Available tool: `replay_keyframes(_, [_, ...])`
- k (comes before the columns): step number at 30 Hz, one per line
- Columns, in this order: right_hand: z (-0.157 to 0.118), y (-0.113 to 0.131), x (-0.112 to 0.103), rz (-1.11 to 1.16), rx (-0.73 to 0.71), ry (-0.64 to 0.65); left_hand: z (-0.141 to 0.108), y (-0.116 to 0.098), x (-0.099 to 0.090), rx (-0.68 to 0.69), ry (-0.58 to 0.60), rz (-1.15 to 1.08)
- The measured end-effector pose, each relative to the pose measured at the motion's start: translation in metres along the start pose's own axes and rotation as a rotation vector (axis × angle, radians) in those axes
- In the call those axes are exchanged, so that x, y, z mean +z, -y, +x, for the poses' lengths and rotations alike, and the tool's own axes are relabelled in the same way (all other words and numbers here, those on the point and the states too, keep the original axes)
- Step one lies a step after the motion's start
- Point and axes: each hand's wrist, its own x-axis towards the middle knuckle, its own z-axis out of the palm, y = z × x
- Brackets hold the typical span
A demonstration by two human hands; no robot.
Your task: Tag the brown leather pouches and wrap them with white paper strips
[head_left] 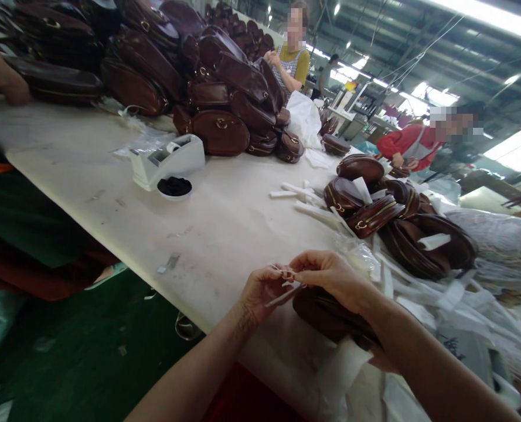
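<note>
Close in front of me, a dark brown leather bag [326, 319] lies on the table, partly under my right forearm. Above its left end my left hand [260, 293] is closed in a pinch on a thin white strip [282, 296]. My right hand [328, 275] meets it from the other side, thumb and fingers pinched on the same strip. A small metal ring seems to sit between the fingertips, though it is mostly hidden. White wrapping paper [346, 366] hangs by the bag's near side.
More brown bags [422, 240] and loose white strips [462, 293] crowd the right. A grey tape dispenser [170, 161] stands beside a small dish of black material [174, 186]. Bags are heaped [220, 132] at the back. A co-worker's arm [0, 73] reaches in at left; other people work farther off.
</note>
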Motion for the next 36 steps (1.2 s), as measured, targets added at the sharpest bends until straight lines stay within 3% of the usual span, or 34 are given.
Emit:
replay_keyframes(4, [-0.009, 0.002, 0.009, 0.107, -0.047, 0.021, -0.002, -0.002, -0.001, 0.007, 0.042, -0.035])
replay_keyframes(9, [-0.018, 0.002, 0.028, -0.002, -0.146, -0.076, -0.004, 0.010, -0.009, 0.064, 0.031, 0.003])
replay_keyframes(13, [-0.030, -0.012, 0.045, -0.188, -0.303, -0.352, -0.017, 0.014, -0.011, 0.065, 0.020, 0.068])
replay_keyframes(15, [-0.043, -0.026, 0.056, -0.258, -0.415, -0.541, -0.025, 0.013, -0.011, 0.042, 0.033, 0.096])
replay_keyframes(18, [-0.070, -0.053, 0.078, -0.292, -0.521, -0.702, -0.034, 0.014, -0.010, -0.007, 0.074, 0.121])
replay_keyframes(20, [-0.089, -0.072, 0.092, -0.232, -0.498, -0.775, -0.038, 0.017, -0.011, -0.037, 0.088, 0.142])
replay_keyframes(22, [-0.105, -0.088, 0.102, -0.082, -0.353, -0.831, -0.041, 0.021, -0.011, -0.045, 0.075, 0.170])
replay_keyframes(24, [-0.112, -0.095, 0.105, 0.105, -0.138, -0.786, -0.043, 0.024, -0.011, -0.034, 0.049, 0.218])
replay_keyframes(26, [-0.109, -0.092, 0.103, 0.270, -0.003, -0.650, -0.045, 0.026, -0.010, -0.008, 0.031, 0.276])
replay_keyframes(29, [-0.091, -0.077, 0.097, 0.434, -0.014, -0.490, -0.048, 0.025, -0.009, 0.103, 0.023, 0.437])
replay_keyframes(33, [-0.069, -0.071, 0.097, 0.606, -0.049, -0.505, -0.053, 0.015, -0.008, 0.210, -0.026, 0.675])
replay_keyframes(36, [-0.066, -0.084, 0.103, 0.745, -0.050, -0.446, -0.055, 0.005, -0.007, 0.178, -0.040, 0.644])
